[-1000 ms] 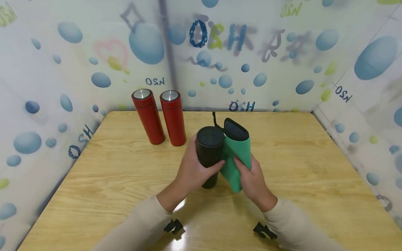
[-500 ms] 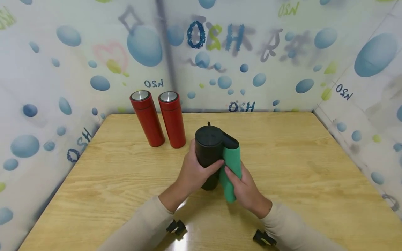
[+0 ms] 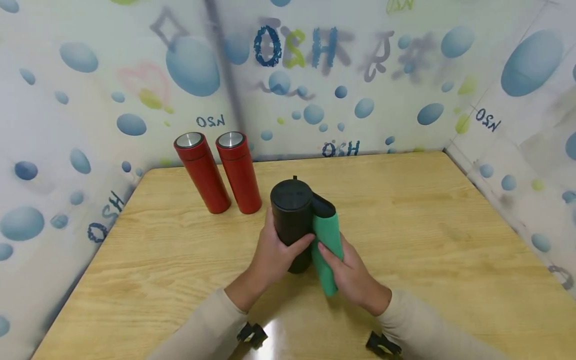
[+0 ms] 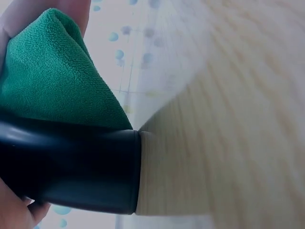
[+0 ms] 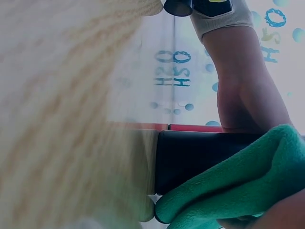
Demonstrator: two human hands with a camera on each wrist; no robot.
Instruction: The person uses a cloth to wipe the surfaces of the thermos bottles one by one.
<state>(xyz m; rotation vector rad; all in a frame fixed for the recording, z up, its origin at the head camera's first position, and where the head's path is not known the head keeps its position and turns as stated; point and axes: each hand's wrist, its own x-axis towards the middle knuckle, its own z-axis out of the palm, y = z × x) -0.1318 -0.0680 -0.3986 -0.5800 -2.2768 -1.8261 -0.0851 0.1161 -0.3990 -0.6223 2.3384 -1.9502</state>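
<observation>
The left hand (image 3: 272, 257) is wrapping round the black bottle (image 3: 290, 220), its thumb lying across the near side. The right hand (image 3: 353, 277) is gripping the green cloth (image 3: 327, 232) and holding it against the right side of that bottle — in both wrist views the cloth is touching the black wall. A dark end piece (image 3: 324, 205) is showing at the top of the cloth; whether the cloth is enclosing anything, I cannot tell. The bottle is standing upright near the middle of the wooden table (image 3: 418, 225), and its flat black top (image 3: 291, 194) is hiding whatever may be inside.

Farther out, toward the table's far left, two red bottles are standing side by side, the left one (image 3: 202, 175) and the right one (image 3: 239, 175) — both are wearing silvery tops that are concealing their contents. Closer to the body, beige sleeves (image 3: 211, 327) are covering the forearms, with black devices (image 3: 252, 335) sitting beside the cuffs. Behind the table, a pale wall (image 3: 270, 117) is showing blue ovals and painted letters.
</observation>
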